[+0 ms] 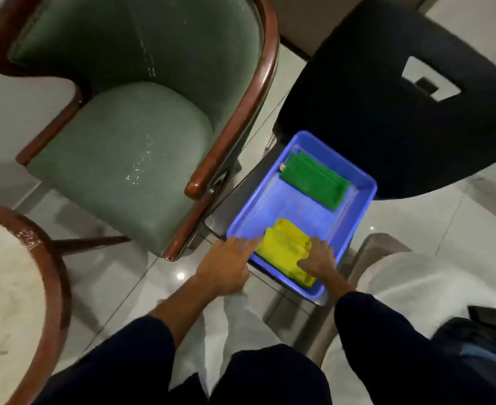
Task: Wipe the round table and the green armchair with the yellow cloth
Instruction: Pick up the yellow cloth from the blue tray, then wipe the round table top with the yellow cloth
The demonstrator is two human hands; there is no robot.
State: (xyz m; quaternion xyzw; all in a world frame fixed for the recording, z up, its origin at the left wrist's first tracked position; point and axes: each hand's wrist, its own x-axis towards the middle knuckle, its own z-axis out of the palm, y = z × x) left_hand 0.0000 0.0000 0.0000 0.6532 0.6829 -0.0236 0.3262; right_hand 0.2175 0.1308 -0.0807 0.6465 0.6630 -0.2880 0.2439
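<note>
We are bent over a blue plastic tray (354, 200) that sits low on a dark stand between the green armchair (124, 159) and a black chair (387, 112), and both our hands are down at its near end, which we take as the start of picking up the yellow cloth (287, 247). That cloth lies folded in the tray's near corner, while a folded green cloth (314, 179) lies apart at the far end, so the tray seems to serve as a holder that keeps the two cloths sorted. Our right hand (318, 258) rests on the cloth's right edge with fingers curled down onto it; whether they have pinched the fabric or only press on it we cannot tell. Our left hand (226, 264) is spread fairly wide over the tray's near-left rim, fingertips touching the cloth's left edge, holding nothing, probably steadying the tray. The armchair stands just beside the tray on the left, its seat bearing pale specks, and the round table (12, 287) shows at the lower left, well apart from both hands; neither looks wiped yet.
</note>
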